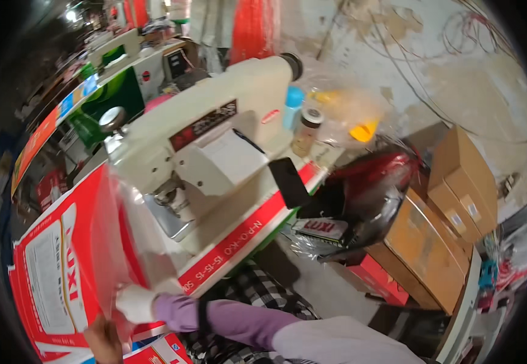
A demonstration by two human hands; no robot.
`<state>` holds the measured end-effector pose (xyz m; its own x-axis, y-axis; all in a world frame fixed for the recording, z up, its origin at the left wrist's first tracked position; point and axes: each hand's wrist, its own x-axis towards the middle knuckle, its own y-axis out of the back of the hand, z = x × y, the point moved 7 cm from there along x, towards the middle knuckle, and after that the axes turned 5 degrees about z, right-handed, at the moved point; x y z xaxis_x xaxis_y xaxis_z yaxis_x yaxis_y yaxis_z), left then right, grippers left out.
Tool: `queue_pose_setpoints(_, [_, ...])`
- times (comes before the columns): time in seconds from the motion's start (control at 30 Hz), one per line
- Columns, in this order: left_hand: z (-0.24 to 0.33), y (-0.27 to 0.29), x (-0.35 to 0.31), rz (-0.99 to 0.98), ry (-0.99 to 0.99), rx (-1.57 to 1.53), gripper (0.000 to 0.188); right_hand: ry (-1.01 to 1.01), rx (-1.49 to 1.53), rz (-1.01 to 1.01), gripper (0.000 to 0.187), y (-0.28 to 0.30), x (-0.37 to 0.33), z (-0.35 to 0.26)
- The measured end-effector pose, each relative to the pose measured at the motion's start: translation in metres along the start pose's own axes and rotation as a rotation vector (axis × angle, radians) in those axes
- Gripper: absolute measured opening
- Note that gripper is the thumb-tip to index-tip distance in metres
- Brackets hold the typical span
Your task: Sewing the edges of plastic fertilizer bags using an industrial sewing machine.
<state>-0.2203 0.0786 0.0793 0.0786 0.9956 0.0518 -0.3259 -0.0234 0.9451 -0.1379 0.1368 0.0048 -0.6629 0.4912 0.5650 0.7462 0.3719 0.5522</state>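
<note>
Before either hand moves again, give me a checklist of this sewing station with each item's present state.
1. Left hand at the red-and-white sack: ok, at its lower edge.
2. Right hand, seemingly in a white glove, apart from the sewing machine's head: ok.
3. Firm grip on the sack: cannot tell.
4. Needle raised: cannot tell; too small and blurred.
5. Table edge free of loose things: not ok; a black flat object lies across the red strip.
6. Blue-capped bottle upright: ok.
</note>
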Motion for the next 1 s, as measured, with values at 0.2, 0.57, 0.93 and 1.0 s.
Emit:
queue_pose_setpoints(0.2, [0.007, 0.038, -0.162, 0.038, -0.064, 0.305, 0.023, -0.353, -0.199, 0.200, 0.021, 0.028, 0.001, 0.075])
queue_pose_setpoints(0.57, [0.011, 0.091, -0.203, 0.307, 0.219, 0.418, 0.004, -0.804, -0.268, 0.921, 0.106, 0.155, -0.092, 0.079])
queue_pose_setpoints(0.93, [-0.014, 0.085, -0.208, 0.429, 0.363, 0.291, 0.009, -0.506, -0.344, 0.511, 0.011, 0.133, -0.043, 0.121])
queue_pose_setpoints(1.0, [-0.010, 0.079, -0.206, 0.420, 0.262, 0.219, 0.007, -0.543, -0.457, 0.532, 0.010, 0.142, -0.040, 0.123])
